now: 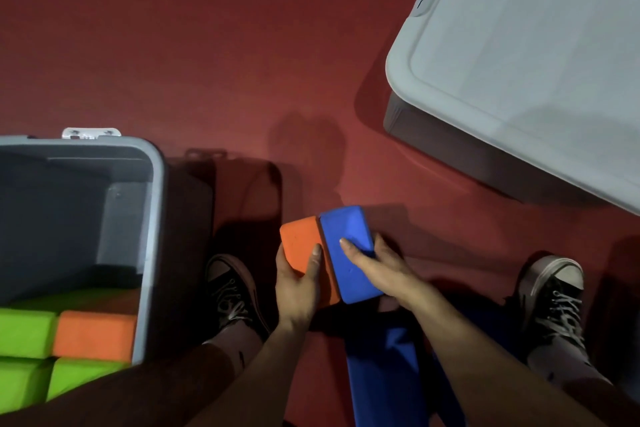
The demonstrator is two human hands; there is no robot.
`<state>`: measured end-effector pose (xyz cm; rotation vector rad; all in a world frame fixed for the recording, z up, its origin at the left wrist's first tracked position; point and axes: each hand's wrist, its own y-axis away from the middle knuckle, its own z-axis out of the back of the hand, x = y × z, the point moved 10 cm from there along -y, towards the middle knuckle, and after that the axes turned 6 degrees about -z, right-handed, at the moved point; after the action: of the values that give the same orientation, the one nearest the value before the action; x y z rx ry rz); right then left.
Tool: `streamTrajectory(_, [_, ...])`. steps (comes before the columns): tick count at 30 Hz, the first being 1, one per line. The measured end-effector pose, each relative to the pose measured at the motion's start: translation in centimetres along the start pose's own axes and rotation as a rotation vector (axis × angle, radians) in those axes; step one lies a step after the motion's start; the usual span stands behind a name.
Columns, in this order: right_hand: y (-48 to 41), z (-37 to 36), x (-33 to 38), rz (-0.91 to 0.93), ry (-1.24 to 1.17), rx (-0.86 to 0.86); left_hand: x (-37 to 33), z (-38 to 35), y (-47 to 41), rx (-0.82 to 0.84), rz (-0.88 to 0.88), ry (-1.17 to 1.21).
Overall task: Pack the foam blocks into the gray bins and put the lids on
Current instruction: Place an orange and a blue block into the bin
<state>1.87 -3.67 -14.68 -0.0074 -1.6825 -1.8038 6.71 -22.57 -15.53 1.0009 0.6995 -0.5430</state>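
Observation:
An orange foam block [300,242] and a blue foam block [346,246] are held side by side above the red floor, pressed against each other. My left hand [298,288] grips the orange block from its left side, thumb on top. My right hand [377,269] grips the blue block from the right, thumb across its top. At the left stands an open gray bin [157,218] holding green blocks [24,333] and an orange block [95,334] at its near end. At the upper right a second gray bin [450,149] has its pale lid [526,55] on.
Another blue foam piece [384,378] lies on the floor between my feet. My black sneakers [232,291] [557,295] flank the hands. A white latch [90,133] sits at the open bin's far rim. Red floor stretches ahead.

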Motion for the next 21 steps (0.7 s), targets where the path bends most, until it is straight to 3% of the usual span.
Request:
streamTrajectory(5, [-2.4,-1.4,-0.7,-0.015,0.066,-0.133,1.2,1.2,0.3,-0.061,-0.001,-0.008])
streamTrajectory(12, [0.0,-0.3,2.2,0.13,0.096,-0.268,-0.5,2.4,1.1,-0.014,0.106,0.069])
streamTrajectory(15, [4.0,0.8,6.2,0.189,0.115,-0.28,-4.3,4.3,2.7,-0.018,0.075,0.136])
streamTrajectory(21, [17.3,1.7,18.7,0.547,0.226,-0.419,-16.4,11.2,6.5,-0.027,-0.134,0.294])
